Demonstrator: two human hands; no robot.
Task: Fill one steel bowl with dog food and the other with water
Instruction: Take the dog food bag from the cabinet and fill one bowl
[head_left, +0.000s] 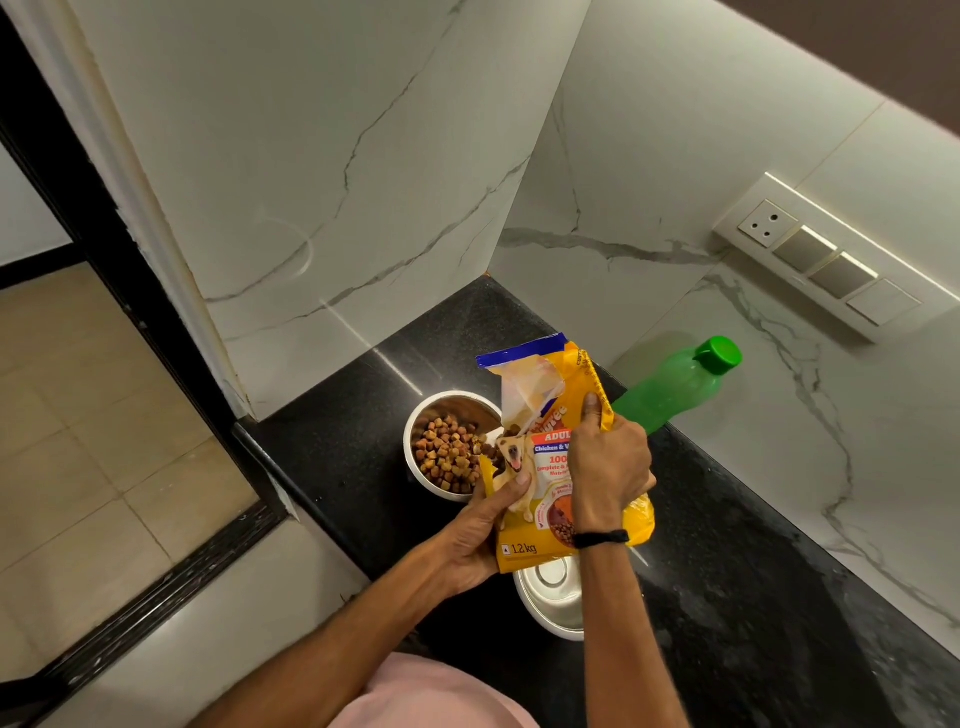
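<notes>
Now both hands grip crinkled yellow bag over round steel bowl.

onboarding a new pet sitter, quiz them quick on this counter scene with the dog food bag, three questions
1. True or false: the green plastic bottle has its cap on.
2. The yellow dog food bag is gripped by: A one hand, B two hands, C no hand.
3. What lies in the farther round steel bowl?
Key: 1 true. 2 B, the left hand and the right hand. 3 brown kibble.
</notes>
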